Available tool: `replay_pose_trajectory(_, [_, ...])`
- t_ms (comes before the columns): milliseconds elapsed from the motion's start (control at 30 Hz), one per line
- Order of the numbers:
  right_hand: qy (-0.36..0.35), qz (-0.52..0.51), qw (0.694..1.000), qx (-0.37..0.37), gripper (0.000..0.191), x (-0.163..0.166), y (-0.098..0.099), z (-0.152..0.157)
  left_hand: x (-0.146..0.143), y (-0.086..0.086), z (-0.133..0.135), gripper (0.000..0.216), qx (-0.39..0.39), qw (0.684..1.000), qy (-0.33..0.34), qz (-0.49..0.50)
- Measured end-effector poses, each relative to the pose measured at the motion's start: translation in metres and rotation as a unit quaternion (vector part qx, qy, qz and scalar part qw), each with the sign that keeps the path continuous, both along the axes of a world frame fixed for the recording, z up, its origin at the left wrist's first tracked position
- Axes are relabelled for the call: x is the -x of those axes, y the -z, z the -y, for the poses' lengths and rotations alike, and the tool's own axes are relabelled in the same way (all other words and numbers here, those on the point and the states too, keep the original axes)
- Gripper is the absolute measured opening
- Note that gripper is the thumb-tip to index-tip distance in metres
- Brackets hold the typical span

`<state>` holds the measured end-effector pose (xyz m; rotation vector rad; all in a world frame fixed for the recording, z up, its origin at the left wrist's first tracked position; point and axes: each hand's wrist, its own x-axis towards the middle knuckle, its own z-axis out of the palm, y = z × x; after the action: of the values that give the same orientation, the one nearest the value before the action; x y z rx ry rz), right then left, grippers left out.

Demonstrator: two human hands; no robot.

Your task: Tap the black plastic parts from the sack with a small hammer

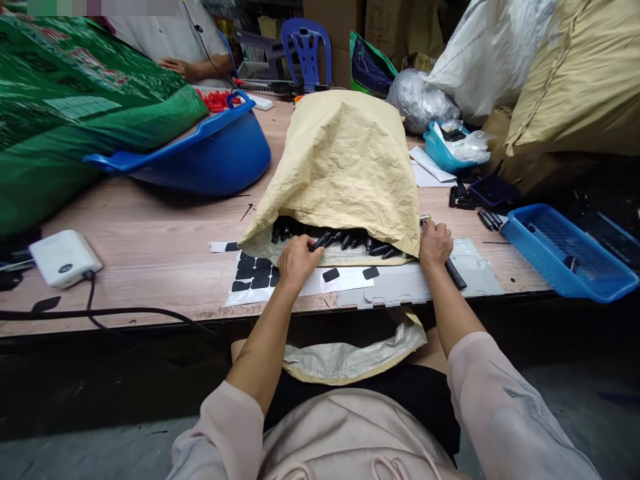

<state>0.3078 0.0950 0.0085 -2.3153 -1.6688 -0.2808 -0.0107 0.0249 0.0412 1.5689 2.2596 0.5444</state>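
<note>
A yellow woven sack (350,167) lies on the table with its mouth facing me. Several slim black pen-like pieces (383,250) show inside the opening. My left hand (297,261) is closed at the sack's mouth, thumb and fingers pinching one black piece (323,240). By the sack's right corner, my right hand (436,243) is curled round a tool with a black handle (455,273); a shiny end shows above the fingers, and its kind is unclear. A white sheet with black stickers (245,273) lies partly under the sack.
On the left stand a blue basin (215,157), a green sack (75,120) and a white box with a cable (65,259). To the right are a blue basket (565,247) and a turquoise basket (445,150). Another open sack (350,363) rests on my lap. A person sits across the table.
</note>
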Motion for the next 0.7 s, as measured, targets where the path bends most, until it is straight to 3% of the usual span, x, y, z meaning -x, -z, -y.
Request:
replay_pose_trajectory(67, [0.000,0.002,1.000,-0.006,0.038,0.001,0.001,0.000,0.002,0.003,0.015,0.014,-0.044,0.999,0.017,0.027])
replay_pose_trajectory(233, [0.002,0.001,1.000,-0.008,0.037,0.000,0.001,0.000,-0.022,0.018,0.037,0.013,-0.109,0.962,0.211,0.133])
replay_pose_trajectory(300, [0.000,-0.004,1.000,-0.004,0.037,0.000,0.000,0.001,-0.032,0.025,0.035,0.014,-0.114,0.952,0.252,0.128])
replay_pose_trajectory(533, [0.012,-0.059,0.998,0.013,0.039,0.001,-0.010,-0.001,-0.030,0.042,0.023,0.018,-0.134,0.938,0.296,0.122])
replay_pose_trajectory(633, [0.035,-0.127,0.991,0.034,0.040,-0.006,-0.023,-0.002,-0.029,0.043,0.022,0.017,-0.131,0.938,0.296,0.124])
replay_pose_trajectory(700, [0.051,-0.172,0.984,-0.005,0.042,-0.011,-0.035,0.004,-0.030,0.043,0.022,0.015,-0.130,0.939,0.293,0.123])
